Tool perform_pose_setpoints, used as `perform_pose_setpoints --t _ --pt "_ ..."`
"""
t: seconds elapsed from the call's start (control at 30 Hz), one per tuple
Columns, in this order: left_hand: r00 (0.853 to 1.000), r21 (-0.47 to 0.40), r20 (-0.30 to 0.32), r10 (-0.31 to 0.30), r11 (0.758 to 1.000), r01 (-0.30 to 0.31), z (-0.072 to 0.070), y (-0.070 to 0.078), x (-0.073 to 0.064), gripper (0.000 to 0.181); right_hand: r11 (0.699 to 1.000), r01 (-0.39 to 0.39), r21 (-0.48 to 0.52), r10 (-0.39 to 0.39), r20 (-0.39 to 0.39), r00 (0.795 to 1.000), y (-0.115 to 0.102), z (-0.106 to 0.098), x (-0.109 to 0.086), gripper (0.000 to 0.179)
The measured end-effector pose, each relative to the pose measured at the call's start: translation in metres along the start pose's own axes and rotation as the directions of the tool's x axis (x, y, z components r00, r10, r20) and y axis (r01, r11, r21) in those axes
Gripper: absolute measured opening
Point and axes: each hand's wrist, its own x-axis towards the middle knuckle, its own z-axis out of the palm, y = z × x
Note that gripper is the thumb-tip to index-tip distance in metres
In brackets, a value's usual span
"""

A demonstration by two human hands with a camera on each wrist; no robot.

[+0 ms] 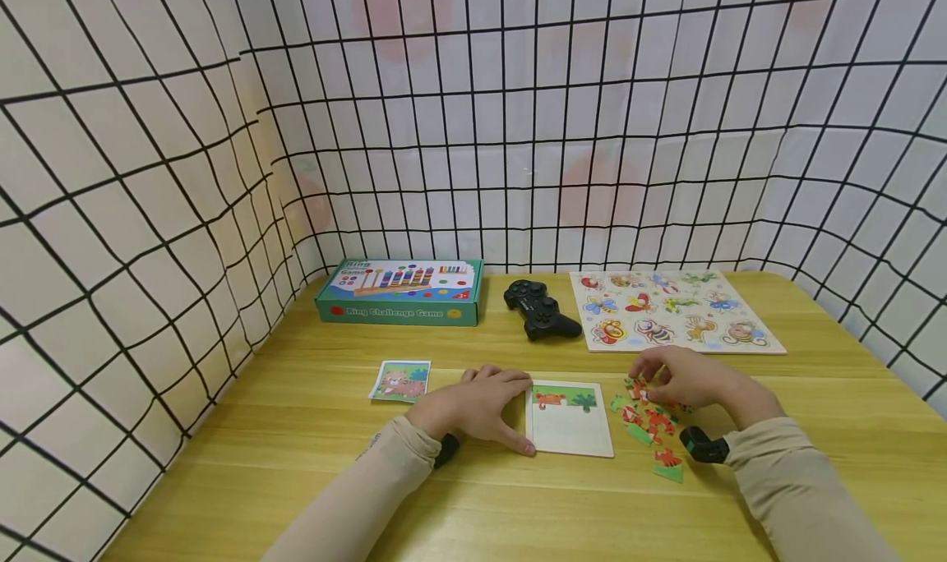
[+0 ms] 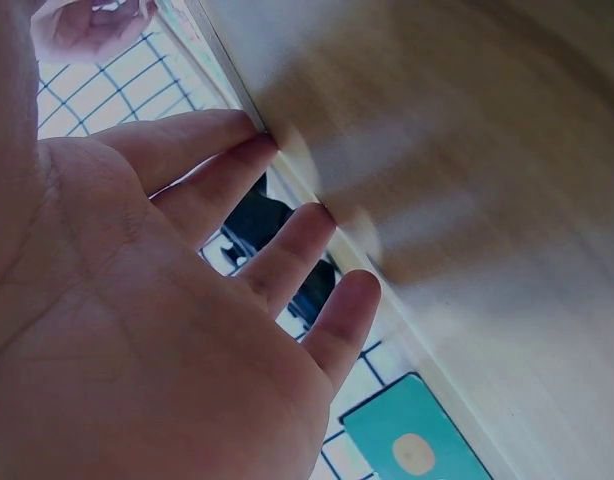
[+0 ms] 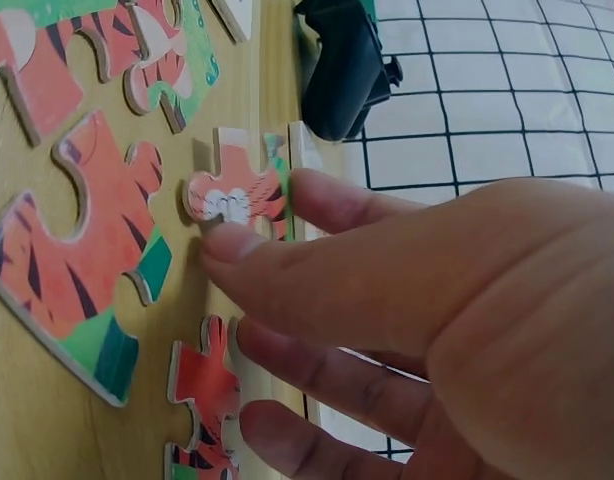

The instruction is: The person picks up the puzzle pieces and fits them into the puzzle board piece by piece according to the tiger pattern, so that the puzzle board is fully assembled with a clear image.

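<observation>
My left hand [image 1: 484, 406] lies beside a square puzzle board [image 1: 570, 430], its fingers spread and relaxed, with fingertips and thumb at the board's left edge. Along the top of the board sit a few fitted pieces with an orange and green picture. To the right, my right hand [image 1: 676, 377] bends over a pile of loose jigsaw pieces [image 1: 658, 422]. Between thumb and index finger it pinches an orange tiger-striped jigsaw piece [image 3: 232, 195], tipped up off the flat. Other striped pieces, such as a large jigsaw piece [image 3: 82, 240], lie near the fingers.
A small picture card [image 1: 401, 381] showing a pink animal lies left of my left hand. Behind are a green game box [image 1: 399, 311], a black game controller [image 1: 542, 309] and a large animal picture board [image 1: 673, 311]. Grid-patterned cloth [image 1: 459, 135] encloses the table.
</observation>
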Motion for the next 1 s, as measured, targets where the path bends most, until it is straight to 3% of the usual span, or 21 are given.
perform_pose_setpoints --t 0.47,0.6,0.8,1.0 --pt "1.000 -0.003 -0.001 0.005 1.000 -0.005 0.001 0.000 0.001 0.101 0.999 0.015 0.048 -0.012 -0.078 0.997 -0.006 -0.002 -0.003 0.028" --pt "1.000 -0.004 0.000 0.002 1.000 -0.002 0.000 0.000 0.001 0.101 0.998 0.035 0.061 -0.029 -0.093 0.995 -0.009 -0.002 -0.002 0.023" --pt "1.000 -0.007 -0.001 0.000 1.000 0.000 0.000 0.000 0.001 0.100 0.992 0.057 0.110 -0.047 -0.084 0.995 -0.015 -0.003 0.000 0.015" --pt "1.000 -0.004 0.002 -0.004 1.000 0.004 0.000 0.000 0.001 0.100 0.977 0.099 0.190 -0.088 -0.062 0.994 -0.025 -0.004 0.002 0.021"
